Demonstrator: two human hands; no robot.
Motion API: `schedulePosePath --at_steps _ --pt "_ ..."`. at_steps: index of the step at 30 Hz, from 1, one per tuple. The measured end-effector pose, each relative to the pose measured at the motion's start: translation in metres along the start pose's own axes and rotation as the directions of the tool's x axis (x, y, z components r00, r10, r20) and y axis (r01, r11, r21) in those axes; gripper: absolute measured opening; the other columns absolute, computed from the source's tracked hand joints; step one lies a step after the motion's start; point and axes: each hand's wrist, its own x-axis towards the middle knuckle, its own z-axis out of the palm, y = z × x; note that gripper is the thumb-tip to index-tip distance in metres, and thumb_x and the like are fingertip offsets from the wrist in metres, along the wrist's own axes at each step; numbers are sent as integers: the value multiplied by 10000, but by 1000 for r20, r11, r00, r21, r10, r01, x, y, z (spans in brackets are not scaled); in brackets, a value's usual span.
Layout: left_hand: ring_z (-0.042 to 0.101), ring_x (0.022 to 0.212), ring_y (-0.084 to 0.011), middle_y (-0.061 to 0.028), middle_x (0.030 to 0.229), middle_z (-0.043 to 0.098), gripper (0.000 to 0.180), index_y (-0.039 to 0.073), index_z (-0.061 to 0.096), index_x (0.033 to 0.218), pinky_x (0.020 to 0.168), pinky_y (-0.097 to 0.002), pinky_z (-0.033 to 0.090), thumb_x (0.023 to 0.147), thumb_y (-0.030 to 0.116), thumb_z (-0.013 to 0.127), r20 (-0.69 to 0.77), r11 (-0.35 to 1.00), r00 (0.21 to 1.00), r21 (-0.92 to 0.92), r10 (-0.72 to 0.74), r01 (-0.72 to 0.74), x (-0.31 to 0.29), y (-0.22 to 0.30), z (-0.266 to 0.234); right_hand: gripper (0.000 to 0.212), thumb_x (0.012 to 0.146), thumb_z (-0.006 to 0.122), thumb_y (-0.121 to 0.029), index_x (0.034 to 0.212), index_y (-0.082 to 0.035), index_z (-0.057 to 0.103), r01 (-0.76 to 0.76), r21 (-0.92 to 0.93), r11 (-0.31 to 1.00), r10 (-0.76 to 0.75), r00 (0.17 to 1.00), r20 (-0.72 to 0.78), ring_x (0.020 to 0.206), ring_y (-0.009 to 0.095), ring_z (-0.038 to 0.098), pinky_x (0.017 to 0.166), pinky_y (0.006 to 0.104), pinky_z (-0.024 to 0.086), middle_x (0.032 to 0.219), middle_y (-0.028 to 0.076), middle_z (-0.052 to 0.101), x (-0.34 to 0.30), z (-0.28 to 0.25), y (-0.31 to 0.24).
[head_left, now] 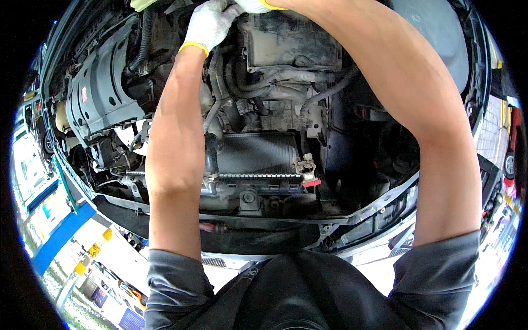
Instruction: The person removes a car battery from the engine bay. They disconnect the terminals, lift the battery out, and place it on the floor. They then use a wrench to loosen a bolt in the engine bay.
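Note:
Both my hands are at the top edge, deep in a car's engine bay, in white gloves with yellow cuffs. My left hand [210, 25] has its fingers curled and pressed together, touching or nearly touching the other glove; what they grip, if anything, is hidden. My right hand [252, 5] is largely cut off by the picture's edge, so its fingers do not show. Just below the hands sits a dusty, flat, dark tray-like part [294, 44], with black hoses [269, 82] along its near side.
A grey ribbed engine cover [102, 91] is at left. Nearer me are the dark radiator [258, 154] and a loose-looking cable clamp [304, 165] with a red piece. The front crossmember [275, 223] runs before my body. A grey rounded panel [440, 33] is far right.

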Motion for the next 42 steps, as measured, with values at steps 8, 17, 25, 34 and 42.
schedulePosePath --at_steps 8,17,25,34,42 --pt "733 1143 -426 -239 1179 774 330 34 748 1252 966 -460 589 948 157 711 -258 998 966 -55 11 -26 -3 -2 25 335 959 619 -207 1141 -35 842 -6 33 999 7 1000 -20 1098 392 781 919 493 617 1167 205 811 7 10 -1" --pt "746 1070 -419 -213 1078 796 265 19 765 1091 903 -469 587 915 217 769 -595 984 786 -52 -166 168 -10 20 59 264 926 649 -190 1022 -78 868 22 -140 990 -63 953 -296 966 350 804 833 487 631 1046 169 830 25 40 6" --pt "736 1055 -439 -205 1122 792 301 73 760 1169 897 -471 594 922 243 784 -390 971 914 238 112 -17 -8 -66 66 285 939 644 -197 1072 -80 867 54 -9 998 -55 995 -78 1014 335 805 868 476 630 1101 171 829 9 17 -11" --pt "741 1078 -441 -215 1142 789 308 72 750 1233 888 -445 592 946 185 752 -341 999 939 -40 -46 35 -13 -28 58 301 954 624 -199 1093 -86 866 54 -122 991 -82 967 -242 1041 341 802 875 483 629 1114 159 831 19 36 2" --pt "730 1123 -443 -241 1185 778 354 37 735 1269 924 -429 579 972 225 769 -248 988 959 -99 -139 118 -10 0 48 276 928 652 -187 1065 -90 871 -3 -130 992 -25 975 -219 1004 332 807 836 488 628 1085 153 835 24 33 8"
